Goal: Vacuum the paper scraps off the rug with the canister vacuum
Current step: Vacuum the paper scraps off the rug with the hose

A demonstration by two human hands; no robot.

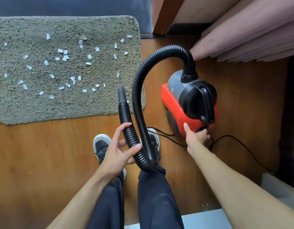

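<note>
While many white paper scraps lie spread over the shaggy grey-green rug, the red, grey and black vacuum sits on the wooden floor just to the right of the rug. A ribbed black hose comes out of the top of the vacuum, bends up in a big arch, drops down toward the person's legs and curls back up. The smooth black tip of the hose points up over the near right part of the rug, close to a few scraps.

The left hand is wrapped around the hose a little way below the tip, with the thumb on one side and the fingers on the other. The right hand is at the near end of the vacuum, with the thumb on the red body and the fingers curled in around the back where the cord is; I cannot tell if they are clasping anything there. A thin black cord runs from that end across the floor to the right.

Down below are two legs in dark trousers and a dark shoe with a white toe. A pink curtain hangs at the top right, next to a brown wooden post. Behind the rug is something dark blue.
</note>
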